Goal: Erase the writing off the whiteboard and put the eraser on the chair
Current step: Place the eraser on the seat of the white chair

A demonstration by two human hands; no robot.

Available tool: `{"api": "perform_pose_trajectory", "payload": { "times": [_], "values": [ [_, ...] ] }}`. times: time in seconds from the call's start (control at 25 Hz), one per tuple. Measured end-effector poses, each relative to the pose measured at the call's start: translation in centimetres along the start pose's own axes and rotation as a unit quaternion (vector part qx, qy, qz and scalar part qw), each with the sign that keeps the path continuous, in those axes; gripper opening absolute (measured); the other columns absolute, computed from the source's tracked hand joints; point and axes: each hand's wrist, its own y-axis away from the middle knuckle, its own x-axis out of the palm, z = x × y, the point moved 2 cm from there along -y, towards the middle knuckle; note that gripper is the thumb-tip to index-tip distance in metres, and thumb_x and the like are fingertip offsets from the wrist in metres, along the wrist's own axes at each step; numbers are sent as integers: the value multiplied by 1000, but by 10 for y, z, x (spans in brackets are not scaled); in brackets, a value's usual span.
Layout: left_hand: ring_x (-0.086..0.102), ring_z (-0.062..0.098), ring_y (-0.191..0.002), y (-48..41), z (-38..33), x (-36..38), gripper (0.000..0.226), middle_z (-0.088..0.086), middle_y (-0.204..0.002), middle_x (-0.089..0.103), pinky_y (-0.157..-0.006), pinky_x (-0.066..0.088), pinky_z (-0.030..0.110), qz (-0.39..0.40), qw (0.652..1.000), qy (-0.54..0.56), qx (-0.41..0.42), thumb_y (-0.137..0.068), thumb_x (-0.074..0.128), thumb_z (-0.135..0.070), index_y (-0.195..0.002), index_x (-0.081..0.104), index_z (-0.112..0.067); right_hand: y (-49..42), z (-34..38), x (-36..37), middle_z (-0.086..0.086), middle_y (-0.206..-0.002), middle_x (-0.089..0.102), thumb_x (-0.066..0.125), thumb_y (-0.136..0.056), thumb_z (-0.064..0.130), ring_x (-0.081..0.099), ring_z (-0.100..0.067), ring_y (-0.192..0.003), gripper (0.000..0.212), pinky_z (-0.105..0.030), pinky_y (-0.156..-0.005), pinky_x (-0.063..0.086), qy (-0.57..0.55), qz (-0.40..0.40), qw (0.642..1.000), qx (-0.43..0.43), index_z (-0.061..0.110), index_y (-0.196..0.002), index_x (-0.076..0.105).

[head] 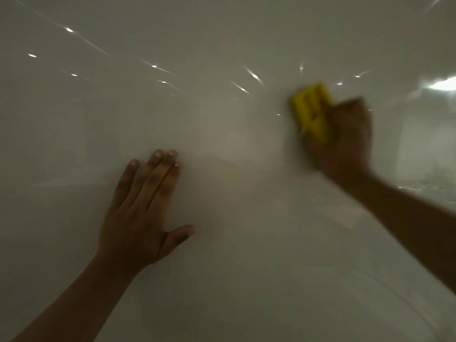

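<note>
The left hand (140, 215) lies spread flat on the whiteboard (234, 243). The blurry right hand (345, 139) grips the yellow eraser (311, 108) against it.

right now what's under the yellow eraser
The glossy whiteboard. The right hand holds the yellow eraser against it. Any writing beneath is covered and cannot be seen; the bare board around it shows none.

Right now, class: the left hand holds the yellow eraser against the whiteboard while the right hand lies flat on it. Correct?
No, the hands are swapped. In the head view the right hand holds the yellow eraser against the whiteboard, while the left hand lies flat on it.
</note>
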Motion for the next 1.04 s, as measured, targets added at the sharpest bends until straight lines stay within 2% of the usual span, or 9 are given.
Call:
{"api": "perform_pose_trajectory", "payload": {
  "times": [0.12,0.2,0.28,0.4,0.56,0.64,0.84,0.92,1.04],
  "values": [
    [32,32,-153,2,-9,-3,75,20,-159,41,-128,20,50,-19,999,31,-20,-102,35,-55,-151,39,2,154,26,3,-9,-68,61,50,-81,41,56,-33,-58,31,-36,-53,45,1,279,936,-217,16,-66,60],
    [34,30,-152,11,-29,-6,67,18,-157,44,-127,21,46,-32,995,81,-44,-101,44,-45,-149,44,2,245,22,-8,3,-87,61,59,-72,44,56,-23,-72,26,-34,-61,45,6,422,861,-282,28,-92,64],
    [42,28,-146,35,-72,-6,59,13,-150,52,-123,31,43,-15,989,148,-19,-99,50,-40,-143,52,-1,299,0,-22,9,-100,58,61,-71,48,54,-17,-82,42,-33,-65,47,-21,453,876,-164,38,-112,59],
    [59,20,-126,94,-163,11,53,5,-136,67,-108,45,34,148,947,285,20,-98,48,-48,-138,56,-14,349,-14,-55,12,-106,58,62,-71,47,53,-16,-87,49,-32,-68,48,-18,442,897,-4,40,-119,55],
    [46,0,-136,160,-290,32,80,-22,-155,40,-110,38,18,478,733,468,-125,-87,48,-72,-156,24,-41,398,-29,-105,14,-99,58,66,-66,46,54,-15,-85,45,-25,-69,43,-2,453,883,123,32,-107,52],
    [47,2,-136,184,-350,45,91,-19,-154,40,-114,42,28,524,629,541,-191,-80,61,-69,-157,23,-37,420,-47,-131,16,-96,59,67,-60,48,53,-13,-84,52,-21,-68,38,29,454,875,163,32,-107,50],
    [69,-2,-102,190,-478,77,60,-13,-113,71,-87,58,23,548,506,594,-302,-70,63,-71,-123,54,-43,467,-121,-191,14,-115,60,69,-64,46,52,-16,-103,66,-33,-82,47,57,443,846,291,34,-125,46],
    [73,17,-99,184,-530,88,46,2,-110,74,-86,63,42,555,452,594,-366,-74,74,-60,-113,59,-40,490,-165,-218,16,-132,48,73,-66,48,44,-12,-118,80,-32,-92,41,60,393,821,409,32,-137,40],
    [70,30,-99,190,-616,115,46,9,-108,70,-89,60,59,579,389,580,-421,-70,84,-41,-103,55,-30,542,-235,-254,6,-144,38,77,-74,45,43,-15,-124,84,-35,-98,42,39,288,707,645,25,-143,33]
  ]
}}
